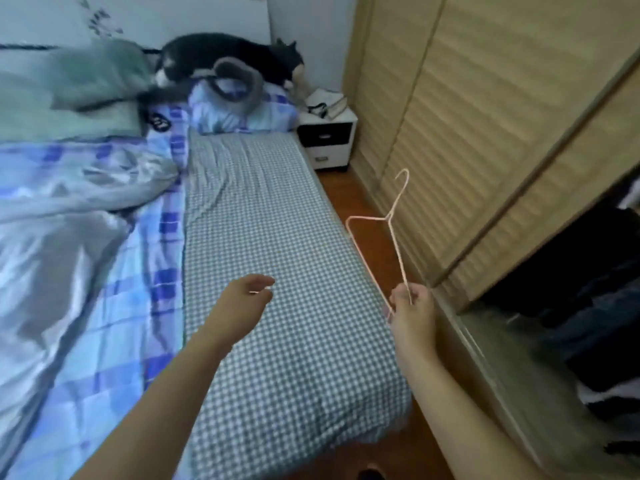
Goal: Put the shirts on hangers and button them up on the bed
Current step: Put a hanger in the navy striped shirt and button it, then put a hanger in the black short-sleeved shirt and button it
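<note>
My right hand (412,303) grips a thin pink wire hanger (389,223) by one lower corner, over the bed's right edge, its hook pointing up and away toward the wardrobe. My left hand (247,294) hovers over the blue-and-white checked sheet (273,216) with fingers relaxed and nothing in it. The bed holds no shirt that I can see on the checked part. Dark clothes (588,317) show inside the open wardrobe at the right.
A rumpled blue plaid duvet (79,237) covers the bed's left half. Pillows and a dark plush animal (235,57) lie at the headboard. A white nightstand (327,136) stands at the bed's far right corner. The slatted wooden wardrobe door (467,116) borders a narrow strip of wooden floor.
</note>
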